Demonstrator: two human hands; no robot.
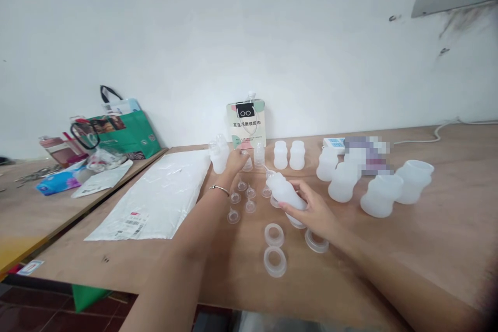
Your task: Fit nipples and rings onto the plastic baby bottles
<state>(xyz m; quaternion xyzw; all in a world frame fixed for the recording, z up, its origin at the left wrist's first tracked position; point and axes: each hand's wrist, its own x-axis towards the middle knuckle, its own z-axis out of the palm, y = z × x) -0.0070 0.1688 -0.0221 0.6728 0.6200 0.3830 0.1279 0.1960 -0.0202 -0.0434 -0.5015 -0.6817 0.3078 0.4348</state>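
My right hand (311, 205) is wrapped round a frosted white baby bottle (287, 193), tilted with its teat end toward the upper left. My left hand (236, 162), with a bracelet at the wrist, has its fingers closed on a clear bottle cap (247, 162) farther back. Another clear cap (259, 154) stands just to the right of that one. Between my arms lie several clear silicone teats (250, 206). Nearer to me are translucent collar rings (275, 261), lying flat on the wooden table (233, 275).
Frosted bottle bodies (342, 187) stand in a group on the right, two more (280, 155) at the back. Capped bottles (219, 155) stand left of my hand. A white mailing bag (155, 192) covers the table's left. Behind are a paper bag (246, 124) and a green bag (128, 135).
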